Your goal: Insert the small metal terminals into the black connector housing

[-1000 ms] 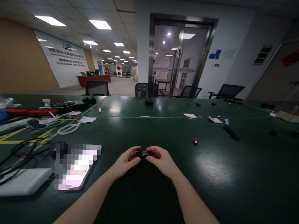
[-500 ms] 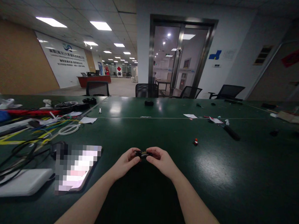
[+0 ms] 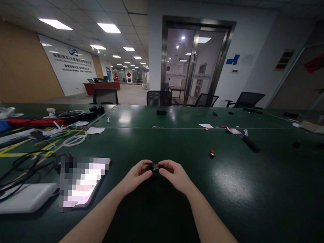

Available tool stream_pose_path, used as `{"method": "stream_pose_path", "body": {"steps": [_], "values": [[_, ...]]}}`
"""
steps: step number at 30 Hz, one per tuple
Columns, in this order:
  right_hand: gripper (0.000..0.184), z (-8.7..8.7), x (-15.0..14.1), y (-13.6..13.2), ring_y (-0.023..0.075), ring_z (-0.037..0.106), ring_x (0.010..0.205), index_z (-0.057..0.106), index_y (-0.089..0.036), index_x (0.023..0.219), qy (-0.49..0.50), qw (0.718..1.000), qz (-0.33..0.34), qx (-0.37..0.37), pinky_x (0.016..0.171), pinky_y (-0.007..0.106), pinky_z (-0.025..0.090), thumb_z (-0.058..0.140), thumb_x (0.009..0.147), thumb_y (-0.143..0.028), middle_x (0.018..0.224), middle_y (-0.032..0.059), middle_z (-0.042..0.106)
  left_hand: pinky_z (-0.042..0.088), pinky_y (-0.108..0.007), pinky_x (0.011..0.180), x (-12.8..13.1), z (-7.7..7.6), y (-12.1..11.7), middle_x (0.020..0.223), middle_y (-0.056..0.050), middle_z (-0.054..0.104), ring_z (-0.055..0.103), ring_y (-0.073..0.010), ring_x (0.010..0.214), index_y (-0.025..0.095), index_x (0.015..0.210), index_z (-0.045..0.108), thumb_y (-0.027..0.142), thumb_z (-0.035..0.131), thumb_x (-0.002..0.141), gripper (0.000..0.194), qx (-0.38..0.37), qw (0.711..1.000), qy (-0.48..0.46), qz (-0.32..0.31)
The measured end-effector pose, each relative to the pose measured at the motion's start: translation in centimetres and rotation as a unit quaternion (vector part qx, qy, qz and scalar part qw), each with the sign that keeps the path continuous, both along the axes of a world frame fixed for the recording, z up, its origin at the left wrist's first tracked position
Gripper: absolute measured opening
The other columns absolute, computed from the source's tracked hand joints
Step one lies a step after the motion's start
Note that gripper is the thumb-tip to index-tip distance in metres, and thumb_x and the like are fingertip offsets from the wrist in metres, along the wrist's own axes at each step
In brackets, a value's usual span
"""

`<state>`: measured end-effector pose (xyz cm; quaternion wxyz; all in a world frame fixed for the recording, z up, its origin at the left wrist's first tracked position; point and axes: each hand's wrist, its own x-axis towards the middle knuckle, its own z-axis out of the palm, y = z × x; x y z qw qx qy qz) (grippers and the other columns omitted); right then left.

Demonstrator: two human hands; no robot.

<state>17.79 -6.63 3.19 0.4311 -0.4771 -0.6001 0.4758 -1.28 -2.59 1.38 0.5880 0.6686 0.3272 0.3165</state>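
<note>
- Between my two hands, over the near side of the green table [image 3: 182, 144], is a small black object [image 3: 156, 167]; I can't tell if it touches the tabletop.
- My left hand [image 3: 136, 176] pinches its left end.
- My right hand [image 3: 177, 175] pinches its right end.
- Farther right sits a red-topped trinket [image 3: 212, 153].
- Leftward lies a lit phone [image 3: 95, 176].

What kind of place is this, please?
It looks like a company office, perhaps its meeting area: mesh-backed chairs stand beyond a large green table, and a white wall panel carries a logo and lettering.
</note>
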Motion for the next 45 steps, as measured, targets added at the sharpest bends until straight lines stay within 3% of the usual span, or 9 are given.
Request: {"method": "stream_pose_path", "body": {"steps": [7,12,18,45], "values": [[0.023,0.0,-0.06,-0.1,0.0165,0.059,0.089,0.057,-0.023,0.098,0.015,1.0,0.002,0.007,0.082,0.034,0.045,0.058,0.076,-0.028,0.095,0.0007,0.063,0.041,-0.035,0.087,0.0,0.41,-0.23,0.103,-0.004,0.06,0.057,-0.0201,0.095,0.02,0.11,0.044,0.034,0.058,0.078,0.037,-0.004,1.0,0.005,-0.007],[0.016,0.01,-0.04,-0.13,0.0163,0.058,0.085,0.06,-0.022,0.089,-0.014,1.0,0.004,0.02,0.078,0.033,0.045,0.056,0.077,-0.03,0.09,0.0001,0.062,0.041,-0.036,0.087,-0.06,0.12,-0.05,0.102,-0.004,0.06,0.057,-0.0207,0.096,0.02,0.108,0.045,0.035,0.058,0.079,0.035,0.0,1.0,0.011,-0.002],[0.019,-0.35,-0.06,0.17,0.0155,0.057,0.08,0.061,-0.021,0.089,-0.02,1.0,0.0,0.022,0.076,0.032,0.044,0.057,0.076,-0.033,0.085,0.0003,0.062,0.041,-0.035,0.086,0.07,-0.31,0.13,0.1,-0.004,0.06,0.057,-0.0204,0.093,0.019,0.105,0.046,0.037,0.06,0.076,0.037,-0.004,1.0,-0.008,0.003],[0.019,0.0,0.07,-0.1,0.016,0.058,0.084,0.063,-0.023,0.09,-0.025,0.999,0.005,0.026,0.077,0.033,0.044,0.056,0.076,-0.033,0.089,0.0006,0.062,0.041,-0.035,0.086,-0.01,0.04,-0.08,0.1,-0.004,0.061,0.058,-0.0208,0.094,0.02,0.106,0.047,0.036,0.06,0.076,0.036,-0.008,1.0,0.008,0.004]]}}
